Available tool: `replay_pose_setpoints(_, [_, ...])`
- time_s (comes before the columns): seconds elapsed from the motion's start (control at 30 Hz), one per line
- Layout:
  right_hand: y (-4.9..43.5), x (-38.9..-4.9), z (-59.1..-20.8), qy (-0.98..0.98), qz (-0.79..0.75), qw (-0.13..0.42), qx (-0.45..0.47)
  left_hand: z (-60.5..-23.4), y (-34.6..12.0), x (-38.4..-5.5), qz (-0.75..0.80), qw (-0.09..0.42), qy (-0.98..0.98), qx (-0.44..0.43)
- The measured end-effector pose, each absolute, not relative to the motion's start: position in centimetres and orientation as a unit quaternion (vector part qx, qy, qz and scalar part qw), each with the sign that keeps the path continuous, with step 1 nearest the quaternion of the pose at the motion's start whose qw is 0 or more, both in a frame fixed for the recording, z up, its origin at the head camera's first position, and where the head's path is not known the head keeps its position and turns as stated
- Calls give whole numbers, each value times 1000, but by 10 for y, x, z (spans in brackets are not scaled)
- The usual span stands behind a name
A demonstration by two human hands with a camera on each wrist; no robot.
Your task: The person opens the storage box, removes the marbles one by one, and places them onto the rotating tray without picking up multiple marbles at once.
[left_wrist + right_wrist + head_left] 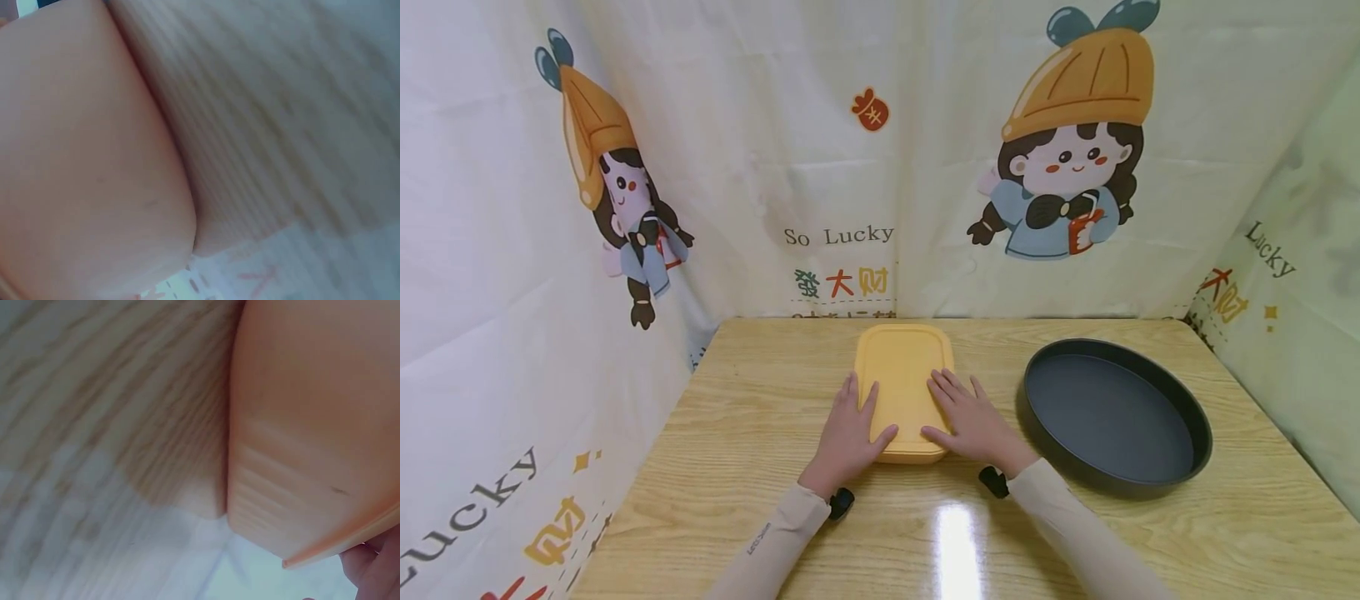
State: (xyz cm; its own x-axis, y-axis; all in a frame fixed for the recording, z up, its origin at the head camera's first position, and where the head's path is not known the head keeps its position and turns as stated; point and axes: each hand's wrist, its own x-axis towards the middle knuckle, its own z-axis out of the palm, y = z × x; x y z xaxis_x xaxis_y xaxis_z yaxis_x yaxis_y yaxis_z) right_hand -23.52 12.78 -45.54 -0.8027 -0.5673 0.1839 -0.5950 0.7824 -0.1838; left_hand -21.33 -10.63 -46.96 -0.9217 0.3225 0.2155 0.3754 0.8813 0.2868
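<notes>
A yellow rectangular box with a lid (904, 392) lies flat on the wooden table, its long side running away from me. My left hand (847, 436) rests at its left near corner, with the thumb on the lid and the fingers spread along the left edge. On the opposite side, my right hand (979, 423) touches the lid's right edge, fingers and thumb extended. The box's smooth side wall (300, 425) fills much of the right wrist view, and a few fingertips (381, 569) show by the lid rim. What the box holds is hidden under the lid.
A round dark pan (1112, 412) without a visible handle sits on the table to the right of the box. Printed cloth (737, 167) hangs behind the table and along both sides. Bare wood table (760, 392) stretches left of the box.
</notes>
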Motion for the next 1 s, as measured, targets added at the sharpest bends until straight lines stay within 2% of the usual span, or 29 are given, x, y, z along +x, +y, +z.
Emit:
replay_pose_setpoints(0.23, [130,-235,-458,-942,119,61,309,-467,-105,-212,-119,86,-971,-190])
replay_pose_setpoints(0.57, [137,-236,-459,-944,132,57,297,-457,-91,-205,-37,63,-954,-289])
replay_pose_setpoints(1.0, [162,-234,-458,-946,138,63,285,-464,-63,-203,-20,78,-952,-296])
